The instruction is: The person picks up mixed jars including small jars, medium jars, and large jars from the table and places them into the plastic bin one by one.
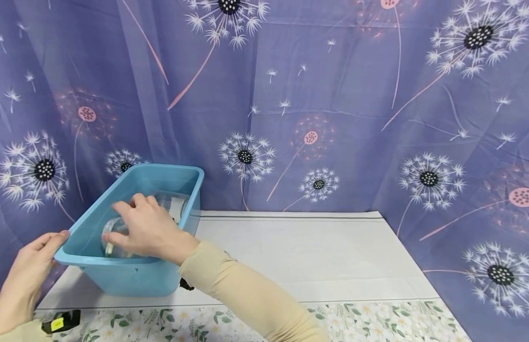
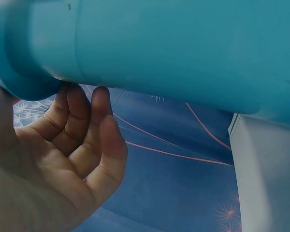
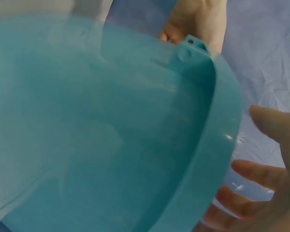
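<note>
A blue plastic bin (image 1: 132, 278) stands at the left end of the white table. At its near left corner my left hand (image 1: 31, 268) grips the rim, thumb on top and fingers curled underneath, as the left wrist view shows from below. My right hand (image 1: 149, 228) reaches over the near right side into the bin, its thumb and fingers spread. Beneath it lies a clear rounded container (image 1: 115, 225), partly covered by the hand. Another clear container (image 1: 177, 205) with a white label sits farther back. In the right wrist view the fingers (image 3: 258, 174) are apart with nothing visible between them.
The white table top (image 1: 298, 256) extends to the right of the bin, with a floral cloth (image 1: 367, 320) along its front. A purple dandelion-print curtain (image 1: 341, 85) hangs behind and at both sides. A black strap with a yellow tag (image 1: 61, 321) is at the left wrist.
</note>
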A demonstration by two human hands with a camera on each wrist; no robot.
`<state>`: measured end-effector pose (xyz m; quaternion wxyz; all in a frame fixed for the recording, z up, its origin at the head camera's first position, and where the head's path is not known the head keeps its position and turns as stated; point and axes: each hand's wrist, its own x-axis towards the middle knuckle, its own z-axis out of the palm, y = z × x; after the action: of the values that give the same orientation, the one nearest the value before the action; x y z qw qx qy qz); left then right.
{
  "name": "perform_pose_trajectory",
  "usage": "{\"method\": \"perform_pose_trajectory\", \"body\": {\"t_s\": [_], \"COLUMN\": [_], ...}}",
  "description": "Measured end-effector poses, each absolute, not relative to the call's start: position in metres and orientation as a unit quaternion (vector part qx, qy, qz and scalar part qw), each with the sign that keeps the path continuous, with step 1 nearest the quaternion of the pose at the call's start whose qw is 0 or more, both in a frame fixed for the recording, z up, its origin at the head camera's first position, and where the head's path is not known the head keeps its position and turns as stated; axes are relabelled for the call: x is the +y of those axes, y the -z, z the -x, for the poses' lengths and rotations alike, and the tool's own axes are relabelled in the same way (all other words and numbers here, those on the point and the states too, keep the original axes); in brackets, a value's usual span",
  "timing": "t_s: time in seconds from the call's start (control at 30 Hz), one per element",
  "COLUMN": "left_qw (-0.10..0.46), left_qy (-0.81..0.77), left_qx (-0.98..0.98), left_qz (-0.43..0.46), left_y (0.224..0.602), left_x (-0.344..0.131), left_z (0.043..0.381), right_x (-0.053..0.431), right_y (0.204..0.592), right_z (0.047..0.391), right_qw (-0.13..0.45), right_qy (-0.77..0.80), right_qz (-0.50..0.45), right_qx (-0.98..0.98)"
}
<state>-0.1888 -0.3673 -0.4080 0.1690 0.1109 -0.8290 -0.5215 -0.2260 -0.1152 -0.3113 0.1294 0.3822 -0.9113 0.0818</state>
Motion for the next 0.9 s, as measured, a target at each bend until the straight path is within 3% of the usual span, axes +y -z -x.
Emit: {"method": "perform_pose_trajectory", "body": {"t_s": [0.47, 0.9], "left_qw": [0.165, 0.197], "left_qy": [0.511, 0.521], "left_qx": [-0.833, -0.815], "left_qz": [-0.13, -0.158], "left_y": [0.407, 0.403], "left_x": [-0.367, -0.361], "left_z": [0.189, 0.19], "right_x": [-0.106, -0.032], "right_y": [0.315, 0.319], "right_z": [0.225, 0.246], "right_qw": [0.123, 0.168], "right_qy": [-0.043, -0.063], "right_qz": [-0.363, -0.325], "right_qx": [-0.922, -0.929]}}
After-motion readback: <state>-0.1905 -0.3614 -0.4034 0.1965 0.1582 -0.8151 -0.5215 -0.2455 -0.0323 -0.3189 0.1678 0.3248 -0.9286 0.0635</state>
